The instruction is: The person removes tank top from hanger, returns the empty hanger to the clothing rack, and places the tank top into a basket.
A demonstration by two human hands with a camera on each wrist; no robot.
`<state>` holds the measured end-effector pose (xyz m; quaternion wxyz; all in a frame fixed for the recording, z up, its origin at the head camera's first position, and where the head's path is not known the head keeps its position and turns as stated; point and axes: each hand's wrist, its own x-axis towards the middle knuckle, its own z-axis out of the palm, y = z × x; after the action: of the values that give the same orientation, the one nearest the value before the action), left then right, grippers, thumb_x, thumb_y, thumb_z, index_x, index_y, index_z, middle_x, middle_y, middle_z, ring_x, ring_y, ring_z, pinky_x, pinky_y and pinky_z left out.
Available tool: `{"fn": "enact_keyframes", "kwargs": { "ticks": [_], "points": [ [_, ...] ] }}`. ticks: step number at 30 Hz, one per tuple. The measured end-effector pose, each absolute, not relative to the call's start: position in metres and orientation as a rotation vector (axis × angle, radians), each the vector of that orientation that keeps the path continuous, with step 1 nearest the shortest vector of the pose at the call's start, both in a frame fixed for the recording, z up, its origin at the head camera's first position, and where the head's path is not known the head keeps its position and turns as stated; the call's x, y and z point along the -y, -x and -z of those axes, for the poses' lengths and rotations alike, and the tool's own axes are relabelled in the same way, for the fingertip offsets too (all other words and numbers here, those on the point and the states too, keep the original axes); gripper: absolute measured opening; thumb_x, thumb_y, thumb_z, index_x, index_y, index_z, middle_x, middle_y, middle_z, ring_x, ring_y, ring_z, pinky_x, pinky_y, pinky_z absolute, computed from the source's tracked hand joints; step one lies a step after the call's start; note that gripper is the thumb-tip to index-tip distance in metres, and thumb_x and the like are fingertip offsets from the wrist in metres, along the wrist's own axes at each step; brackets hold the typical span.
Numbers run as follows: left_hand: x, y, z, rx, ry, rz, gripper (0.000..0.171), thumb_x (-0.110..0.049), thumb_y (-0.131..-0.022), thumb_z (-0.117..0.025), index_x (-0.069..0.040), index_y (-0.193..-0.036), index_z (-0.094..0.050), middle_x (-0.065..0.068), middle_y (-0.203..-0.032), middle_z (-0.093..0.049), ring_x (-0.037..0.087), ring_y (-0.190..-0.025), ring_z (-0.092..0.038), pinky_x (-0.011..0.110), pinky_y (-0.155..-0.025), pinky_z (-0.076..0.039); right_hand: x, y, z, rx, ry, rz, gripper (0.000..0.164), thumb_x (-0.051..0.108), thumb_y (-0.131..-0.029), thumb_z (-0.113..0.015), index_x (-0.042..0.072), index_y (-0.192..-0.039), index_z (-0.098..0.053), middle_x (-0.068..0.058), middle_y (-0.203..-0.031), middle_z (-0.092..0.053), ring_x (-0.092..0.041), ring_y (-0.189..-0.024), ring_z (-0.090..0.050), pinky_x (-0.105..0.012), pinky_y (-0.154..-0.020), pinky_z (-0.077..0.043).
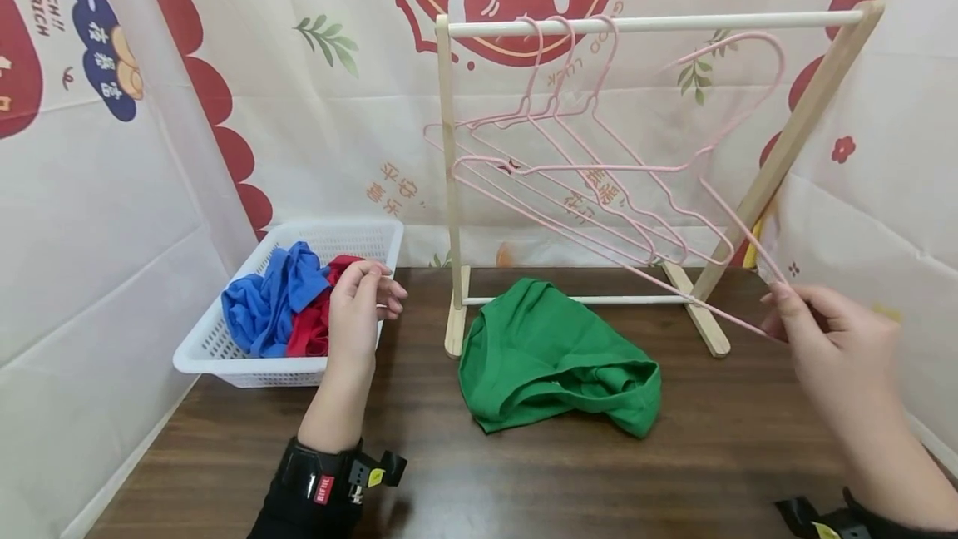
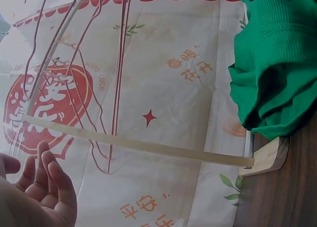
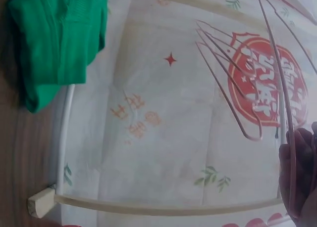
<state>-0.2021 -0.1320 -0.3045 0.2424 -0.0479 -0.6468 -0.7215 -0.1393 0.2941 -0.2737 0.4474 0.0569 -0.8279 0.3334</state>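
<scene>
My right hand [image 1: 846,348] pinches one lower corner of a pink clothes hanger [image 1: 651,168], held in front of the rack with its hook up and its long bar slanting left. In the right wrist view, fingers [image 3: 297,162] wrap the hanger's end at the right edge. My left hand [image 1: 359,314] hovers over the right side of the white basket, fingers loosely bent and holding nothing; the left wrist view shows the same hand [image 2: 44,192] without anything in it. Between the hands, a folded green garment [image 1: 554,364] lies on the table.
Several things stand around: a wooden rack with a white top rod [image 1: 711,23] carries three pink hangers [image 1: 557,102] toward its left end. The white basket [image 1: 262,368] at left contains blue cloth [image 1: 273,298] and red cloth [image 1: 310,327]. A printed curtain [image 1: 337,148] backs the brown table [image 1: 464,481].
</scene>
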Motion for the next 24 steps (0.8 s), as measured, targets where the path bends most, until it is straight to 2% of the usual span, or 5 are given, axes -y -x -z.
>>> {"fn": "enact_keyframes", "kwargs": {
  "ticks": [7, 17, 24],
  "points": [
    [0.128, 0.2, 0.309, 1.879, 0.151, 1.96, 0.018, -0.017, -0.094, -0.042, -0.003, -0.09, -0.054, 0.009, -0.068, -0.061, 0.023, -0.054, -0.051, 0.025, -0.05, -0.048, -0.306, 0.137, 0.271, 2.011, 0.05, -0.968, 0.022, 0.023, -0.087, -0.058, 0.004, -0.081, -0.067, 0.011, -0.054, -0.057, -0.002, -0.052, -0.054, -0.006, -0.05, -0.039],
    [0.127, 0.199, 0.312, 1.922, 0.185, 1.966, 0.019, -0.018, -0.094, -0.044, -0.003, -0.09, -0.055, 0.012, -0.069, -0.06, 0.032, -0.059, -0.052, 0.026, -0.05, -0.048, -0.328, 0.144, 0.272, 1.948, 0.19, -1.076, 0.032, 0.028, -0.087, -0.057, -0.003, -0.079, -0.064, 0.009, -0.053, -0.057, -0.007, -0.047, -0.053, -0.009, -0.046, -0.041],
    [0.121, 0.2, 0.309, 1.942, 0.217, 1.952, 0.019, -0.018, -0.094, -0.043, -0.004, -0.091, -0.055, 0.014, -0.071, -0.06, 0.027, -0.058, -0.053, 0.029, -0.052, -0.048, -0.342, 0.146, 0.27, 1.905, 0.296, -1.283, 0.03, 0.024, -0.09, -0.052, -0.001, -0.077, -0.061, 0.006, -0.048, -0.054, -0.006, -0.044, -0.051, -0.01, -0.044, -0.042]
  ]
}}
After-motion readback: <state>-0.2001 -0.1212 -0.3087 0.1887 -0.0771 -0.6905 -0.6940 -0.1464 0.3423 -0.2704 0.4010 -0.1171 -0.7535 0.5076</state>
